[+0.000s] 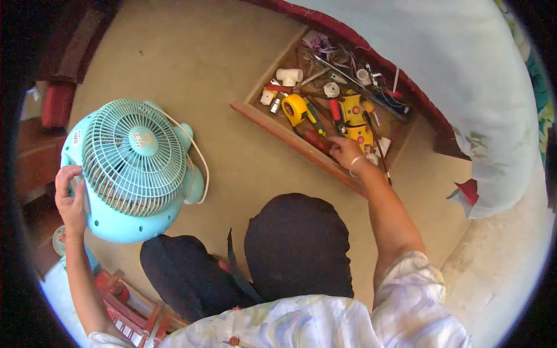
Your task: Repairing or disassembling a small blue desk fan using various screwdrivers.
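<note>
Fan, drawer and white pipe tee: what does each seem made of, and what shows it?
Fan: probably plastic, slightly glossy, by its smooth moulded turquoise shell. Drawer: seemingly wood, dull, by its brown plank front. Pipe tee: likely plastic, smooth, evenly white.

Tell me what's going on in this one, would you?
A person has both hands occupied. The left hand is on the edge of a light-blue electric fan, which sits grille-up on the floor. The right hand is in an open wooden drawer, at a dark red handle; whether it grips it is hard to tell. A yellow tape measure and a white pipe tee lie in the drawer.
</note>
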Available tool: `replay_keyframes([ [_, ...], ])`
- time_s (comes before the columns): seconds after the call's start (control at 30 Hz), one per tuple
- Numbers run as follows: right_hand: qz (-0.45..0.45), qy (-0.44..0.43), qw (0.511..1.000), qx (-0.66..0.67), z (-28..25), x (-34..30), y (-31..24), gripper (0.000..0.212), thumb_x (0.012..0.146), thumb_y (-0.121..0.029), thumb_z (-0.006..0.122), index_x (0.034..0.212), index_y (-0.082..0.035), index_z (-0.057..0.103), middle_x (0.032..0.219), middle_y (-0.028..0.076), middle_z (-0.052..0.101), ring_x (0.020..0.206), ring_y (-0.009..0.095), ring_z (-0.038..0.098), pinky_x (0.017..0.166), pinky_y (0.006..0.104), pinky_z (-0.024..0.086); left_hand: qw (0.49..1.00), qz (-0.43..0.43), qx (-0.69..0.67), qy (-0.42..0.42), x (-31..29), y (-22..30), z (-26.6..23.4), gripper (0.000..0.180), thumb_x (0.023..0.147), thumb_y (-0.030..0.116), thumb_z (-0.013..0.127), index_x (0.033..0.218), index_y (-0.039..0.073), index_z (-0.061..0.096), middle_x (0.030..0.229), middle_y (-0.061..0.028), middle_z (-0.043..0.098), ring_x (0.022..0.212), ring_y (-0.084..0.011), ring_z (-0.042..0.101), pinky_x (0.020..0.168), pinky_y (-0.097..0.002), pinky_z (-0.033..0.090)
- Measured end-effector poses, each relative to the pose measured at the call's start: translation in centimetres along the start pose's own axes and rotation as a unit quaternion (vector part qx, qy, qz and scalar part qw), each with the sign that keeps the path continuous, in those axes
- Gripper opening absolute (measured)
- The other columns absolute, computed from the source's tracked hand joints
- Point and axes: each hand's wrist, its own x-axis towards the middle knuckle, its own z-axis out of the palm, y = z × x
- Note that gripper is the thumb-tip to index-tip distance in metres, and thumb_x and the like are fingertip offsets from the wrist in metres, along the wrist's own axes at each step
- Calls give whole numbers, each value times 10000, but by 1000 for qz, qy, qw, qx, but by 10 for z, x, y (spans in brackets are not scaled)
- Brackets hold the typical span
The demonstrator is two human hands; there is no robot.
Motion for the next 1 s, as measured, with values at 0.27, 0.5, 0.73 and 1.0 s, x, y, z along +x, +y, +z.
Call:
replay_keyframes([
  [0.27, 113, -136, 974, -138, 8, 19, -25, 264, 730, -100, 553, 972, -17, 618, 976, 220, 599, 918, 364, 576, 802, 404, 459, 1000, 20, 2, -3, 3, 2, -8, 190, 738, -32, 554, 920, 22, 557, 978, -90, 557, 979, -224, 508, 917, -327, 349],
  [0.5, 155, 96, 983, 21, 6, 33, 46, 184, 730, -128, 553, 871, -109, 669, 875, 170, 630, 863, 352, 589, 778, 410, 467, 1000, 25, 19, -4, 8, -3, -1, 189, 733, -37, 552, 912, 21, 558, 980, -90, 559, 988, -228, 508, 924, -331, 347],
  [0.73, 199, -14, 955, -219, 12, 53, -24, 201, 779, -113, 540, 908, -3, 649, 955, 226, 615, 911, 356, 604, 784, 420, 490, 1000, 7, 13, -4, 7, 0, 8, 191, 734, -22, 554, 920, 26, 553, 996, -82, 557, 1010, -224, 502, 946, -324, 331],
  [1.0, 110, -26, 978, -173, -3, 26, -15, 228, 739, -116, 565, 939, -16, 608, 892, 221, 611, 854, 373, 588, 775, 425, 469, 999, 10, 29, 12, -14, -16, -4, 179, 735, -28, 554, 906, 25, 562, 980, -84, 561, 994, -222, 509, 932, -324, 343],
])
